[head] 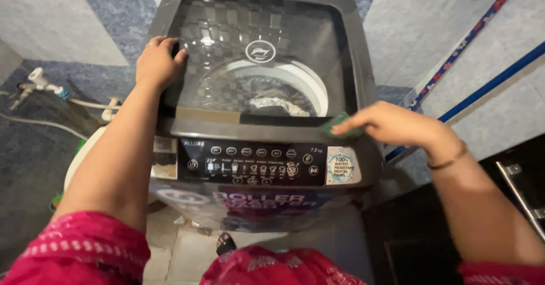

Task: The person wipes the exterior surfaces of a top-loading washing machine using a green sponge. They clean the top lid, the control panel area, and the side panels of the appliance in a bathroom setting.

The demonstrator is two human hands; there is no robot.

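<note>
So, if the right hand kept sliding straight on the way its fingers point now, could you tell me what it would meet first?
The right hand presses a green pad on the washing machine's front lid edge, fingers pointing left. Going on, it would run along that dark edge; a tan tape strip looks like the first thing there, though alignment is uncertain.

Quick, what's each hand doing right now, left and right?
Left hand: open, resting flat on the washing machine lid, holding nothing.
Right hand: fingers closed on a green scrub pad.
</note>
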